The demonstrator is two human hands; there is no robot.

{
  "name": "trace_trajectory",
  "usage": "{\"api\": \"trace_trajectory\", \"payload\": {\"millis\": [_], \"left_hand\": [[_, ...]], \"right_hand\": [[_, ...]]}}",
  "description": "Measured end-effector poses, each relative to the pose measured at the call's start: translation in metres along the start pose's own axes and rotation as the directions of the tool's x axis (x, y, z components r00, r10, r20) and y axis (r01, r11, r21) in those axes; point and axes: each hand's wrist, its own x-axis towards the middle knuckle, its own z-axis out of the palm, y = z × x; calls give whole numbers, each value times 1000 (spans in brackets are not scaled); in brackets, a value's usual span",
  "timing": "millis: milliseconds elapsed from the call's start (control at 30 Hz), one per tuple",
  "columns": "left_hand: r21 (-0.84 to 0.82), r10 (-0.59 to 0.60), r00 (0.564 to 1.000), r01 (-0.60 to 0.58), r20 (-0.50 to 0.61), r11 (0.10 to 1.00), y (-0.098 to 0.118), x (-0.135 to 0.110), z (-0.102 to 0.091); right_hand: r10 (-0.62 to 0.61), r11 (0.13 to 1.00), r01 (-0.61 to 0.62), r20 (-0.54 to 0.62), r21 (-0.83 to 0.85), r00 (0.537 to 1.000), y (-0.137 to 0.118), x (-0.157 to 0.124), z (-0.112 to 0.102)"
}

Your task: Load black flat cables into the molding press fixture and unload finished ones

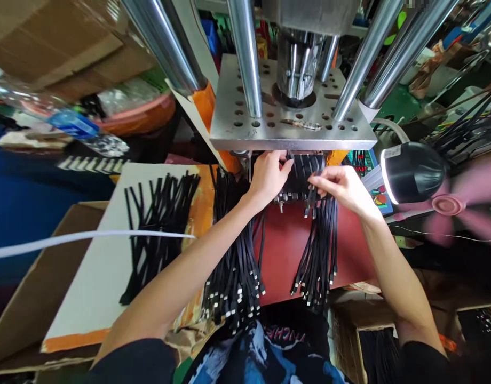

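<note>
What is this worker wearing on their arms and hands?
Nothing on the hands: the left hand and right hand are bare, with no gloves, rings or watch visible. Both forearms are uncovered. Short dark sleeves begin near the upper arms, part of a dark shirt with a blue-and-white print.

A grey perforated steel plate [269,125] is spanning the top of the scene, with polished steel columns [245,53] rising through it and a machine cylinder [297,64] sitting at its centre. A red worktop [281,250] is lying below it, with a white board [105,266] resting to the left on brown cardboard boxes [25,298]. A black lamp [411,172] with a lit ring is glowing at the right, beside a pink fan [465,205] whose blades are blurring. An orange basin [141,114] and a plastic bottle [49,109] are sitting at the upper left, and more cardboard [49,37] is leaning above them. Green flooring [397,104] is showing behind the columns.
</note>
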Motion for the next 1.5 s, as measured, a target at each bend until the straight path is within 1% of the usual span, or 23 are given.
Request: {"api": "trace_trajectory", "payload": {"millis": [67,100,133,167,200,267,300,333,400,500,633,700,767,800,867,933,1000,1067,1133,1267,1333,1433,1500], "left_hand": [[-50,-6,1000,5,-16,999,-2,-9,-6],[-75,44,999,-43,10,996,-3,-16,-11],[-91,129,990,-124,57,988,-5,-24,-16],[-92,237,964,-227,119,969,-7,-33,-22],[-77,346,919,-337,189,938,-9,-40,-27],[-21,495,804,-518,329,855,-14,-50,-33],[7,526,758,-573,386,819,-15,-53,-35],[32,540,727,-608,424,793,-16,-54,-35],[78,536,709,-633,459,770,-15,-54,-33],[155,490,730,-618,476,771,-7,-55,-27],[240,438,762,-593,478,769,4,-63,-21],[282,427,772,-591,471,756,9,-69,-17],[333,400,795,-570,457,751,13,-75,-13],[352,382,810,-551,445,757,15,-78,-11],[369,347,837,-509,424,777,19,-82,-7],[369,324,849,-484,418,793,24,-83,-5],[367,308,849,-476,429,799,27,-80,-5],[362,288,852,-460,437,811,28,-70,-7],[354,264,860,-434,436,829,27,-55,-10],[369,243,871,-413,427,833,16,-17,-9],[395,227,880,-401,418,826,10,4,-3],[406,176,900,-345,398,846,2,35,7],[371,159,915,-303,371,878,2,45,10]], "right_hand": [[4,999,-5,23,51,1000,12,30,3],[3,998,-5,36,64,999,17,41,7],[0,997,-4,45,72,999,23,51,10],[-3,997,0,48,76,999,27,58,14],[-7,997,3,50,77,999,31,64,16],[-13,998,9,58,67,998,37,71,20],[-16,998,13,59,57,998,39,74,21],[-22,999,19,55,44,998,41,76,21],[-33,999,32,19,25,999,45,76,22],[-46,998,47,-34,43,998,49,74,23],[-35,995,38,-41,95,999,53,75,24],[-20,997,25,-62,70,998,53,76,25],[-15,1000,16,-110,11,994,51,72,24],[-33,999,28,-140,-39,990,49,66,24],[-133,975,100,-156,-200,979,43,46,21],[-232,897,179,-86,-404,969,36,22,19],[-235,794,184,-14,-580,972,33,3,20],[-180,710,119,-15,-694,984,32,-2,23],[-133,652,59,-37,-756,990,33,7,28],[-64,588,-14,-64,-809,996,35,46,34],[-54,588,-19,-62,-809,997,36,68,35],[-68,625,-1,-55,-781,996,34,98,31],[-68,642,-10,-70,-767,995,31,108,28]]}}
